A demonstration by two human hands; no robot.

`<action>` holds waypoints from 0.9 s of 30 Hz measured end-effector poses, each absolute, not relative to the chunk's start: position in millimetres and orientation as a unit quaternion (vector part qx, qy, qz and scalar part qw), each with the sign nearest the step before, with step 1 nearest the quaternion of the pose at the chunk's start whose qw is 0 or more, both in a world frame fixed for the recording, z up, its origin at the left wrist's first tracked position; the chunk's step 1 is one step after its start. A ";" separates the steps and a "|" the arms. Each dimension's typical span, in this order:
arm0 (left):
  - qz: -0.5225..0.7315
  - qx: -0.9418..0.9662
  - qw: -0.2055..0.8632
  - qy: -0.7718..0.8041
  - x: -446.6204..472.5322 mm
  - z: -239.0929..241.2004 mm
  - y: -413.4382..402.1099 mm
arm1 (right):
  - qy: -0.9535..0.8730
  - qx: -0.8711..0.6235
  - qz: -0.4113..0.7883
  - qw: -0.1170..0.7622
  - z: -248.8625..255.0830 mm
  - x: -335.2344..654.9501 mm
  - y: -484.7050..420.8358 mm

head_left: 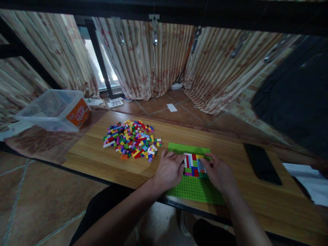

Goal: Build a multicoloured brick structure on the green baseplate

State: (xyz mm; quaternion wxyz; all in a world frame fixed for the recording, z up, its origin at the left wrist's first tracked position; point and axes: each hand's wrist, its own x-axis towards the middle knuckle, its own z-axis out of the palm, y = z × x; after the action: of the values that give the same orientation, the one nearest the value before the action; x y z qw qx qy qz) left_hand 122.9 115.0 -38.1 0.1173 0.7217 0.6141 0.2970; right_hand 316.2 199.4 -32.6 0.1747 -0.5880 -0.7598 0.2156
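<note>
A green studded baseplate (192, 189) lies on the wooden table, and a low block of coloured toy building bricks (191, 164) sits on its middle. The bricks in it are red, white, yellow, blue, green and pink. From the left, my left hand (169, 171) presses its thumb and fingers against the block's edge. On the opposite side, my right hand (221, 172) has curled fingers over the block's right edge. Both hands are closed against the block; my fingers hide its left and right ends. Whether a loose brick is under the fingertips cannot be seen.
Left of the baseplate lies a heap of loose coloured bricks (132, 140). A clear plastic bin (53, 109) with an orange label stands farther left. To the right are a black phone (262, 164) and white paper (307, 181). Striped curtains (164, 58) hang behind the table.
</note>
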 end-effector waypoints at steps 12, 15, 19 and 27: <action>0.302 0.716 0.162 0.609 120.5 -39.6 114.1 | -0.752 -0.614 0.164 0.178 -38.5 303.3 205.0; 0.310 0.711 0.168 0.608 117.8 -43.7 115.1 | -0.753 -0.611 0.148 0.194 -37.4 303.2 206.1; 0.313 0.704 0.172 0.614 116.6 -44.8 116.4 | -0.733 -0.624 0.121 0.242 -30.8 299.1 203.8; 0.311 0.700 0.161 0.623 120.5 -40.7 112.7 | -0.848 -0.465 0.084 0.241 -39.6 263.7 186.7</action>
State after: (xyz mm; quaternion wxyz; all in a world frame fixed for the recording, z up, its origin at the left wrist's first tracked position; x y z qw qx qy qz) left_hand 120.5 112.7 -40.7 0.1610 0.6996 0.6226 0.3114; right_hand 263.7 186.7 -39.6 0.2413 -0.4650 -0.8476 0.0844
